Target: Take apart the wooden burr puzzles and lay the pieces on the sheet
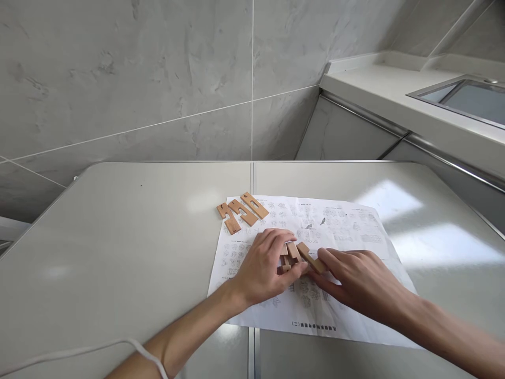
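Observation:
Both of my hands meet over a printed instruction sheet [339,226] on the table. My left hand [264,266] is curled around a small cluster of notched wooden puzzle pieces [291,255], fingers bent over them. My right hand [357,279] pinches one flat wooden piece [311,258] at the cluster's right side. Three more notched wooden pieces [242,210] lie side by side at the sheet's upper left corner, untouched.
The grey table [118,237] has a seam down its middle and stands against a tiled wall. A white counter with a steel sink [465,97] runs along the right. A white cord [79,351] crosses my left forearm.

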`<state>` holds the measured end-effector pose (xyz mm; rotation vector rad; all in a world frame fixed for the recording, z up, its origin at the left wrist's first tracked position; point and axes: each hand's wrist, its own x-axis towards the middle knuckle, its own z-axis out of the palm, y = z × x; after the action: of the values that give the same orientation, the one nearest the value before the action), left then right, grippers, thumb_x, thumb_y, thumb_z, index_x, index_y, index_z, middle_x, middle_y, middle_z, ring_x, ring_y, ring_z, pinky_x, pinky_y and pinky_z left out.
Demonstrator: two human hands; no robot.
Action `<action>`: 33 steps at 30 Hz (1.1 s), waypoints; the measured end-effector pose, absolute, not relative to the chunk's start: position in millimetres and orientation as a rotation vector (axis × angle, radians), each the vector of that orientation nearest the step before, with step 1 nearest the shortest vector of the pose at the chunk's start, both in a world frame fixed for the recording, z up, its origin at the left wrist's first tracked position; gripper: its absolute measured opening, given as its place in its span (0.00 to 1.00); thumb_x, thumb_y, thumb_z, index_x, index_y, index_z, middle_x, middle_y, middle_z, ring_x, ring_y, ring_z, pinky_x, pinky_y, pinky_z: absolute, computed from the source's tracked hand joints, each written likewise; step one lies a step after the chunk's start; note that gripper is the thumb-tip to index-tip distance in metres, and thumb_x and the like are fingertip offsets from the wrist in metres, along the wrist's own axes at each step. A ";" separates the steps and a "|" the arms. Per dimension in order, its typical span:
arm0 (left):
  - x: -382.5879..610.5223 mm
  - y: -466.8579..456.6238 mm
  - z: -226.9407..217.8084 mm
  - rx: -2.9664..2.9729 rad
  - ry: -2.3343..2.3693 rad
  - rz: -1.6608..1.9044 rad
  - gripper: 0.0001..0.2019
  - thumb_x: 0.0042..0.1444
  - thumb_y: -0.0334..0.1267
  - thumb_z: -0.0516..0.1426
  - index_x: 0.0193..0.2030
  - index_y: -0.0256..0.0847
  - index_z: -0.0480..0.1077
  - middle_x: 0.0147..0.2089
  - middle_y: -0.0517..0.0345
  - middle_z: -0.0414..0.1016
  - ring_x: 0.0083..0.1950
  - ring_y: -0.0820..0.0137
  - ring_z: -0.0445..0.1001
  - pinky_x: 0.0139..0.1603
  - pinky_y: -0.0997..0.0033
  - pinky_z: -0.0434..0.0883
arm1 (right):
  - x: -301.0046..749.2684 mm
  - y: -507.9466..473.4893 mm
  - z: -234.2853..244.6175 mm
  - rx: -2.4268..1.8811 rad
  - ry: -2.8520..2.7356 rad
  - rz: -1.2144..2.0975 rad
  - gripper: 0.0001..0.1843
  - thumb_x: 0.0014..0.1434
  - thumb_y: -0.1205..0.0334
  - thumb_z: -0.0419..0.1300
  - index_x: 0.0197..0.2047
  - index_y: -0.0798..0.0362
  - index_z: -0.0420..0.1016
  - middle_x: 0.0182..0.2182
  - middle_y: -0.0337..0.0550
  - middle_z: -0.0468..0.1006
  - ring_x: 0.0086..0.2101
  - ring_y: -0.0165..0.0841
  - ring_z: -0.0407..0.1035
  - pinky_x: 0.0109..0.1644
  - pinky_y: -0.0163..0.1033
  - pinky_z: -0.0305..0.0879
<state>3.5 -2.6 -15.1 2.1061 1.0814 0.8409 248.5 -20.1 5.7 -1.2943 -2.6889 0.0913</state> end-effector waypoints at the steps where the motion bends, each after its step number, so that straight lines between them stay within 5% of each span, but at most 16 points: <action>1: 3.3 -2.4 -15.4 2.116 1.055 0.829 0.23 0.67 0.48 0.66 0.63 0.45 0.68 0.65 0.48 0.77 0.68 0.54 0.73 0.70 0.49 0.70 | 246.6 -20.1 6.2 -1.299 -2.704 0.095 0.17 0.75 0.55 0.57 0.34 0.47 0.59 0.21 0.31 0.70 0.17 0.30 0.66 0.24 0.37 0.43; 10: 3.7 -1.8 -17.0 2.191 0.944 0.778 0.32 0.63 0.53 0.68 0.67 0.46 0.63 0.65 0.48 0.78 0.67 0.53 0.76 0.69 0.48 0.71 | 234.5 -19.0 13.4 -1.299 -2.815 0.192 0.13 0.64 0.66 0.65 0.37 0.49 0.63 0.26 0.33 0.76 0.21 0.33 0.72 0.26 0.38 0.42; 18: 2.4 -2.3 -18.0 2.181 0.931 0.741 0.37 0.57 0.53 0.73 0.68 0.48 0.64 0.65 0.48 0.78 0.67 0.51 0.77 0.70 0.45 0.72 | 231.3 -19.7 18.0 -1.099 -2.889 0.193 0.09 0.75 0.65 0.56 0.39 0.50 0.65 0.27 0.36 0.78 0.20 0.32 0.71 0.25 0.41 0.41; 22: 2.4 -2.7 -19.6 2.172 0.942 0.734 0.36 0.59 0.51 0.72 0.68 0.48 0.64 0.65 0.49 0.79 0.67 0.51 0.77 0.70 0.43 0.72 | 235.2 -22.2 22.0 -1.045 -2.844 0.300 0.11 0.78 0.66 0.50 0.42 0.49 0.69 0.26 0.36 0.78 0.20 0.31 0.70 0.25 0.40 0.49; 29: -0.1 -3.4 -20.8 2.208 0.917 0.708 0.41 0.55 0.49 0.75 0.70 0.49 0.62 0.64 0.49 0.79 0.67 0.52 0.78 0.68 0.45 0.75 | 269.1 -38.2 7.7 -1.212 -2.695 0.362 0.12 0.81 0.60 0.48 0.60 0.48 0.69 0.27 0.33 0.80 0.23 0.35 0.76 0.26 0.40 0.57; 33: -0.5 -4.0 -22.8 2.255 0.946 0.760 0.40 0.57 0.51 0.74 0.70 0.47 0.62 0.61 0.48 0.80 0.64 0.53 0.79 0.65 0.47 0.78 | 286.7 -59.7 -1.3 -1.321 -2.530 0.497 0.11 0.81 0.58 0.50 0.59 0.47 0.72 0.26 0.32 0.80 0.21 0.33 0.75 0.25 0.39 0.63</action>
<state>-0.5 -4.0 -22.8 2.2546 0.9463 0.7604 286.7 -59.7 -1.3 -1.3211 -2.5301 0.4969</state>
